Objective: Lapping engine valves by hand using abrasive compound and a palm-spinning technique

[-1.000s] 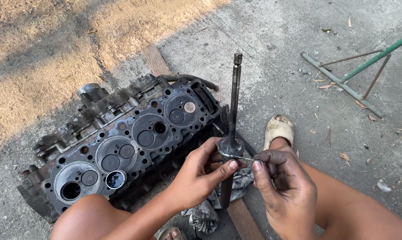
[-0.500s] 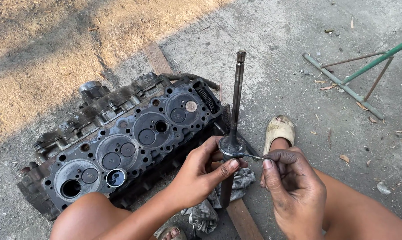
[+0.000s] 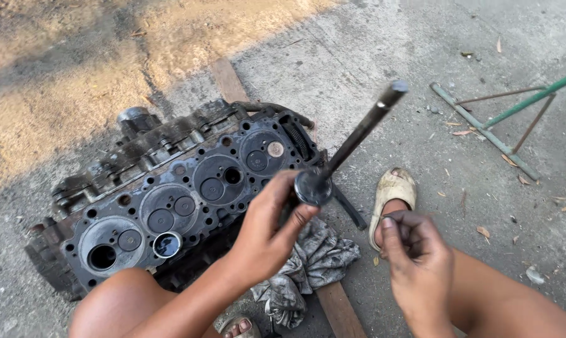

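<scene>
A grimy engine block [image 3: 170, 200] lies on the concrete ground [image 3: 383, 56], stretching from the lower left edge of the view up toward the middle. Its flat face shows a row of round chambers with small discs set in them, ringed by bolt holes. Along its far side the ground turns to sunlit dirt. A wooden plank [image 3: 339, 310] runs under the block and out toward the bottom edge, and a dirty grey rag [image 3: 308, 266] is bunched on it, just beside the block's near right corner.

The left hand [image 3: 267, 235] reaches up from the bottom edge over the block's right end, its thumb and fingers closed on the round head of an engine valve [image 3: 348, 147]. The valve's long dark stem tilts up and to the right, its tip in the air above the concrete.

To the right of it, apart from the valve, the right hand [image 3: 414, 256] hovers with its fingers curled in; whether they pinch anything small cannot be told. Beyond it sits a pale sandal [image 3: 392, 191] on a foot. Near the upper right corner lies a green metal frame [image 3: 514, 116].
</scene>
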